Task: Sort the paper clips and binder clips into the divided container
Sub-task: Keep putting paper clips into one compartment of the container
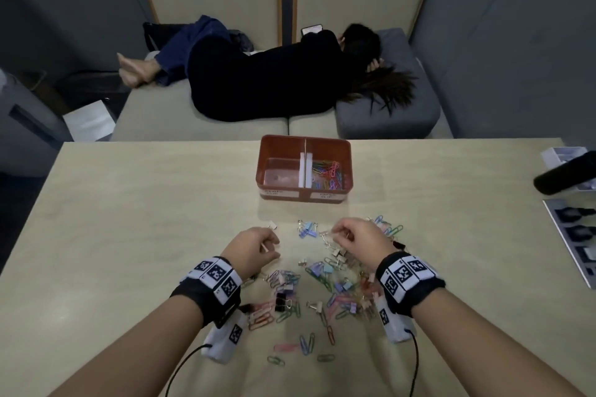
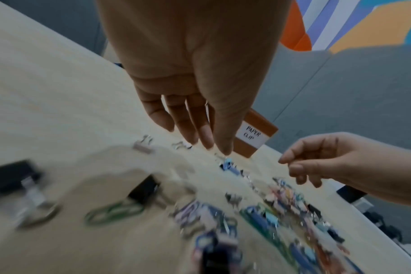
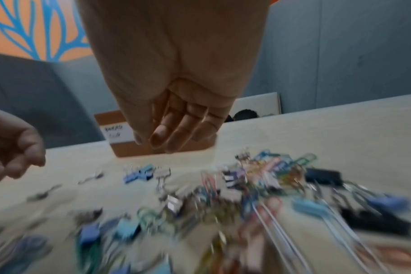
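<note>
An orange divided container (image 1: 280, 142) stands at the table's far middle. Its right compartment holds coloured paper clips (image 1: 329, 174); the left one looks bare. A label reading PAPER CLIP shows on the container (image 2: 256, 137) in the left wrist view. A mixed pile of paper clips and binder clips (image 1: 332, 287) lies between my hands. My left hand (image 1: 258, 245) hovers over the pile's left edge with its fingers (image 2: 200, 133) hanging relaxed and holding nothing. My right hand (image 1: 348, 235) hovers over the far right of the pile, fingers (image 3: 167, 137) loosely curled, nothing seen in them.
A few blue binder clips (image 1: 308, 229) and a white one (image 1: 273, 224) lie apart between the pile and the container. A black object (image 1: 561, 176) and trays (image 1: 574, 235) sit at the table's right edge. Beyond the table a person lies on a sofa.
</note>
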### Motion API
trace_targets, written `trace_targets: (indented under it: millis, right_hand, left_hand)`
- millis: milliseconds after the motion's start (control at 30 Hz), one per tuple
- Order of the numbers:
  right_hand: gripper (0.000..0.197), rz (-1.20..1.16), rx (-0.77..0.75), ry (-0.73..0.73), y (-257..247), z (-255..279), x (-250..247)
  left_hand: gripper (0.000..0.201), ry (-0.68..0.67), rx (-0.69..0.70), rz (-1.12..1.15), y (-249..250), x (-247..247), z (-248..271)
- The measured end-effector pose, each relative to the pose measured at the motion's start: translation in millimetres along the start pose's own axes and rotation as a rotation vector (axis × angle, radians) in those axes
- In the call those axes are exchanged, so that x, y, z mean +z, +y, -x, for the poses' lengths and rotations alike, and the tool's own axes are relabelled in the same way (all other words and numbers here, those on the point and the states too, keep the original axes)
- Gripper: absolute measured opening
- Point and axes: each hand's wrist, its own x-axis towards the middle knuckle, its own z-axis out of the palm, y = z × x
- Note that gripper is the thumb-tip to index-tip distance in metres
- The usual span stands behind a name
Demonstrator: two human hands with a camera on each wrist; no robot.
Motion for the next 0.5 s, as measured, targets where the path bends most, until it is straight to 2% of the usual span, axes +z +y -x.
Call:
trace_targets:
  millis: [167, 300, 500]
  right_hand:
    - [0.01, 0.047, 0.115, -0.134, 21, 36, 32]
    - [0.014, 0.115, 0.11, -0.173, 28, 52, 50]
    - [0.027, 0.251, 0.09, -0.042, 16, 50, 69]
  left_hand:
    - [0.014, -0.063, -0.089, -0.017, -22, 28, 30]
    - [0.019, -0.089, -0.144, -0.042, -32, 44, 46]
    - [0.026, -0.049, -0.16, -0.15, -42, 62, 60]
